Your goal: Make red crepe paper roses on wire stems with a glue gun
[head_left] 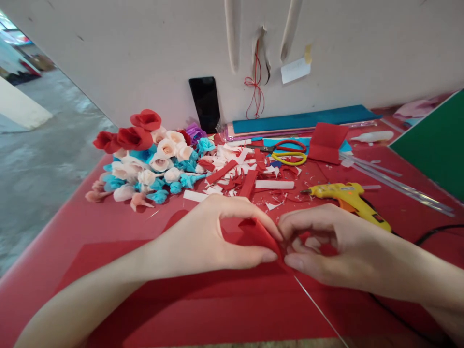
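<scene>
Between my two hands is a piece of red crepe paper (261, 234), curled and standing up from the table. My left hand (208, 234) is closed on it, thumb in front and fingers behind. My right hand (337, 246) pinches its right lower edge, with the fingertips of both hands almost meeting. A thin pale wire (319, 307) runs from beneath my right thumb down to the lower right; its upper end is hidden. A larger red sheet (163, 285) lies flat under my left forearm.
Paper flowers (155, 159) are heaped at left, beside paper scraps (232, 169). Behind are scissors (290, 151), a folded red paper (328, 142), a phone (205, 104) and blue paper (304, 118). A yellow glue gun (348, 195), glue sticks (402, 186) and a green board (435, 145) are at right.
</scene>
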Demonstrator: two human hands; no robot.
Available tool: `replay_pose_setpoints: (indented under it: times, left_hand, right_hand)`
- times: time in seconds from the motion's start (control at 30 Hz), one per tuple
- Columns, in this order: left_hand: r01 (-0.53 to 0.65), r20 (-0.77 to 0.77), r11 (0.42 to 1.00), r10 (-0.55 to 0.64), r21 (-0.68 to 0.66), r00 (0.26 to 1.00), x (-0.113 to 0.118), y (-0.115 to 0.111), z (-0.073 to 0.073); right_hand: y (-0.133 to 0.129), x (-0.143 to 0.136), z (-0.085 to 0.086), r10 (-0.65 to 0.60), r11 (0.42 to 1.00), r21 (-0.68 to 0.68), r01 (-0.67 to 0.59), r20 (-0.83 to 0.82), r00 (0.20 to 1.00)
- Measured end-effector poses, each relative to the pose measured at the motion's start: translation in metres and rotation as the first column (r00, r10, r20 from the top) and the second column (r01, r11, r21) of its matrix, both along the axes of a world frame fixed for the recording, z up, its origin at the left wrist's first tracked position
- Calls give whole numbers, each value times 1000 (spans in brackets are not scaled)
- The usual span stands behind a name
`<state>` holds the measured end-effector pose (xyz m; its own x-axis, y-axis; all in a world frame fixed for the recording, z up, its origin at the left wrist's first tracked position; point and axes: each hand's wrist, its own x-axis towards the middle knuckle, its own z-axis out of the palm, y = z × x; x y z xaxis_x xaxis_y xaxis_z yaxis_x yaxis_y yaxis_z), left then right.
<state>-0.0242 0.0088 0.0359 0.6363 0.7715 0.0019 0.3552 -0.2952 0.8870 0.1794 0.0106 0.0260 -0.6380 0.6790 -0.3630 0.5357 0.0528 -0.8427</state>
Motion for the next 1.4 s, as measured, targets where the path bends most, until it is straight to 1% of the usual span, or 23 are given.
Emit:
replay_pose_setpoints:
  times: [0.13,0.27,0.37,0.47,0.57,0.7,0.9,1.07,1.4]
  left_hand:
    - [-2,20,1000,2,-3,1000,1,0,2]
    - [-33,-4,999,33,-18,999,3,1,3]
    - [-66,-24,998,66,11,998,4,1,2]
    - [-88,-38,996,89,30,995,3,2,2]
    - [-84,-23,996,84,12,996,2,2,2]
    - [-117,-35,993,117,-3,992,1,1,3]
    - [-139,-35,990,138,-11,990,3,0,3]
    - [-147,-44,989,147,1,988,4,0,4]
    - [-143,-37,987,146,69,989,2,-1,-2]
  right_hand:
    - [1,-1,0,-4,1000,27,4,5,1000]
    - [0,-3,0,-21,999,45,22,-15,1000]
    - [-1,-7,3,-53,996,67,54,-7,999]
    - [-2,-8,7,-69,996,54,68,13,998]
    - [-1,-7,9,-53,997,55,55,-44,998]
    - [3,-4,11,-51,998,20,53,-93,994]
    - [3,-4,10,-47,999,-11,46,-68,997]
    - [4,-7,11,-87,996,-27,87,-14,996]
    - [4,-7,12,-100,995,-27,99,-37,994]
